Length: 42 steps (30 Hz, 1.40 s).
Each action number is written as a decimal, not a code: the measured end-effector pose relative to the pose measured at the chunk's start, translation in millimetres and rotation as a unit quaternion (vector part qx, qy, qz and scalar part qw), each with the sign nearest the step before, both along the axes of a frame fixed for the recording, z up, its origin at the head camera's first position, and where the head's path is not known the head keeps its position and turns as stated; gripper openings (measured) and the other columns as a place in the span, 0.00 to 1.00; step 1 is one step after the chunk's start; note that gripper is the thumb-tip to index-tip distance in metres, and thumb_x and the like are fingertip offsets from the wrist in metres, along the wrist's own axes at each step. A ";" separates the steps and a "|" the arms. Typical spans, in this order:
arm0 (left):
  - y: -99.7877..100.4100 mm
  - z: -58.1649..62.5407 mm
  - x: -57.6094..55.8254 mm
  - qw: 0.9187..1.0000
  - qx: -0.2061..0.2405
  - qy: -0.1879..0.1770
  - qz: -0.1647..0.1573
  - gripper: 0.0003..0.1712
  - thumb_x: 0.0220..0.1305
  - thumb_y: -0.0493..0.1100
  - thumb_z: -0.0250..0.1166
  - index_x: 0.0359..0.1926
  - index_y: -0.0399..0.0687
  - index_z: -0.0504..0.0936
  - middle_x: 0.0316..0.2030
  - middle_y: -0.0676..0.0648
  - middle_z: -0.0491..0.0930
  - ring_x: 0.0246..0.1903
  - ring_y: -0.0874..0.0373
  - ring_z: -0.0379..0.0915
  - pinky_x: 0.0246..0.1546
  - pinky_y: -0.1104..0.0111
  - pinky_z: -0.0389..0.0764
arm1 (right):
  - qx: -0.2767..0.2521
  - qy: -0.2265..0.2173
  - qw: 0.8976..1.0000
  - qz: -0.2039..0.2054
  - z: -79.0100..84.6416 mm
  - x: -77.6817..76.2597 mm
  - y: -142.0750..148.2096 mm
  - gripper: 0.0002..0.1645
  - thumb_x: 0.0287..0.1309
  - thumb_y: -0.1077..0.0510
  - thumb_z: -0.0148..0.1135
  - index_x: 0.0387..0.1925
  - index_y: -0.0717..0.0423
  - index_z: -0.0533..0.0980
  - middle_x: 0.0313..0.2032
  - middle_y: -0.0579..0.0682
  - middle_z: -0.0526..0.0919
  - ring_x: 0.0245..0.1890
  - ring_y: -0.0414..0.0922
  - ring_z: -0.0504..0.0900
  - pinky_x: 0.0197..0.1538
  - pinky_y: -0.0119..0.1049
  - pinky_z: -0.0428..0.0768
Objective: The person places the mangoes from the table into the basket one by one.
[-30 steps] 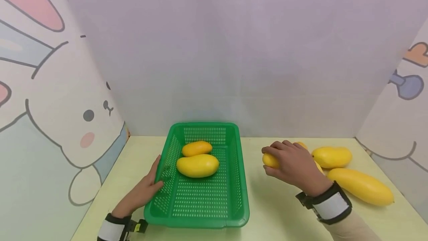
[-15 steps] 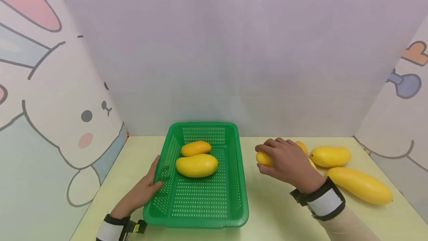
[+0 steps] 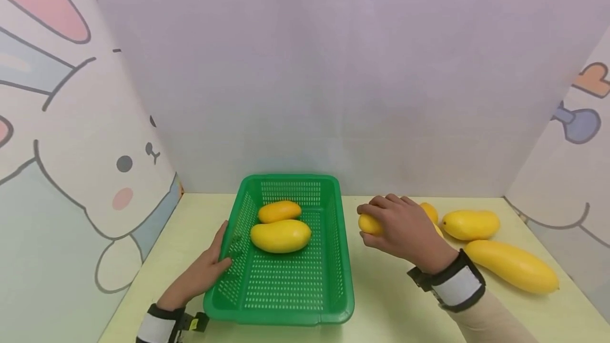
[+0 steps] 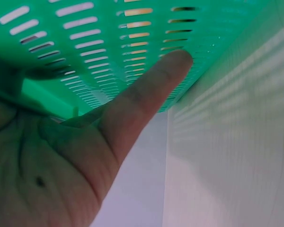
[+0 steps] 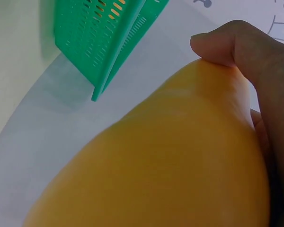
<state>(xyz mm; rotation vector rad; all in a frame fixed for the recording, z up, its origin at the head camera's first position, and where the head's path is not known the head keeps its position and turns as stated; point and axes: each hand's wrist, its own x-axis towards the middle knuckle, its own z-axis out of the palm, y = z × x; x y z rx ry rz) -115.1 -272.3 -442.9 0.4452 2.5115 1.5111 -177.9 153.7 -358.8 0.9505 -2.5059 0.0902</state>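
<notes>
The right hand [image 3: 405, 226] has its fingers and thumb curled around a smooth yellow mango-like fruit [image 3: 369, 224], whose rounded end pokes out past the fingertips toward the basket [image 3: 286, 290]; whether the fruit touches the table [image 3: 376, 300] cannot be made out. The right wrist view shows it large and tapering toward the thumb, which presses near its narrow end, with the basket a little way off. The left hand [image 3: 205, 271] is spread, thumb apart from the fingers, and lies against the left side of the basket; in the left wrist view a straight finger touches the slotted green wall from outside. Inside the green plastic basket, toward its far end, a small orange-yellow fruit [image 3: 279, 211] lies on its side touching a bigger yellow fruit [image 3: 280, 236] in front of it. The held fruit is to the right of the basket, apart from it. Just behind the right hand an orange fruit [image 3: 430, 211] is partly hidden. Farther right rest a plump yellow fruit [image 3: 472, 225] and, in front of it, a long yellow fruit [image 3: 512, 267], lying aslant. Behind the table hangs a pale lilac backdrop [image 3: 305, 78], and a cartoon rabbit [image 3: 90, 147] covers the left panel.
</notes>
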 end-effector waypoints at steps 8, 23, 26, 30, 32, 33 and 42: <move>0.1 1.1 -0.7 1.000 0.000 -0.002 0.000 0.46 0.67 0.34 0.46 0.71 0.55 0.24 0.67 0.28 0.44 0.35 0.50 0.76 0.34 0.62 0.79 | -0.003 -0.005 1.000 0.000 2.6 0.3 -5.3 0.22 0.48 0.37 0.57 0.44 0.39 0.78 0.37 0.40 0.78 0.35 0.41 0.71 0.34 0.37 0.71; 1.5 0.3 0.2 1.000 0.007 -0.006 -0.001 0.46 0.67 0.34 0.47 0.71 0.55 0.24 0.64 0.26 0.50 0.32 0.49 0.76 0.33 0.61 0.79 | 0.004 -0.015 0.999 0.033 7.9 2.5 -30.0 0.25 0.48 0.34 0.58 0.46 0.38 0.78 0.39 0.40 0.78 0.40 0.41 0.72 0.36 0.37 0.70; 1.3 1.7 0.5 1.000 0.003 -0.005 0.003 0.46 0.67 0.34 0.47 0.71 0.53 0.24 0.64 0.26 0.49 0.32 0.50 0.76 0.32 0.61 0.79 | 0.005 -0.010 0.999 0.041 9.5 3.2 -35.4 0.23 0.49 0.36 0.57 0.45 0.38 0.78 0.39 0.40 0.78 0.39 0.41 0.72 0.36 0.37 0.70; 0.6 4.2 1.1 1.000 0.006 -0.005 -0.002 0.46 0.68 0.34 0.47 0.71 0.52 0.23 0.64 0.25 0.48 0.33 0.50 0.76 0.33 0.61 0.79 | 0.008 -0.004 0.998 0.062 11.3 3.9 -43.8 0.21 0.48 0.40 0.56 0.44 0.39 0.78 0.38 0.40 0.77 0.37 0.41 0.71 0.35 0.37 0.70; 0.0 4.4 1.4 1.000 0.009 -0.005 -0.004 0.46 0.68 0.34 0.47 0.71 0.52 0.23 0.64 0.24 0.48 0.32 0.50 0.76 0.32 0.61 0.79 | 0.010 -0.005 0.997 0.072 12.0 4.1 -48.5 0.21 0.48 0.40 0.56 0.44 0.39 0.78 0.38 0.39 0.76 0.37 0.42 0.70 0.36 0.37 0.70; -0.3 4.0 1.4 1.000 0.011 -0.005 -0.006 0.46 0.68 0.34 0.46 0.71 0.51 0.23 0.64 0.24 0.48 0.32 0.50 0.76 0.32 0.60 0.79 | 0.011 -0.006 0.997 0.076 12.2 4.3 -50.7 0.21 0.48 0.41 0.56 0.44 0.39 0.78 0.37 0.40 0.76 0.37 0.42 0.70 0.37 0.37 0.71; 0.8 2.9 0.7 1.000 0.012 0.002 -0.008 0.46 0.68 0.35 0.47 0.71 0.54 0.23 0.62 0.24 0.52 0.31 0.51 0.76 0.31 0.61 0.79 | 0.008 -0.003 0.995 0.097 15.8 6.8 -63.1 0.21 0.49 0.41 0.56 0.46 0.38 0.77 0.38 0.39 0.76 0.35 0.40 0.69 0.34 0.36 0.69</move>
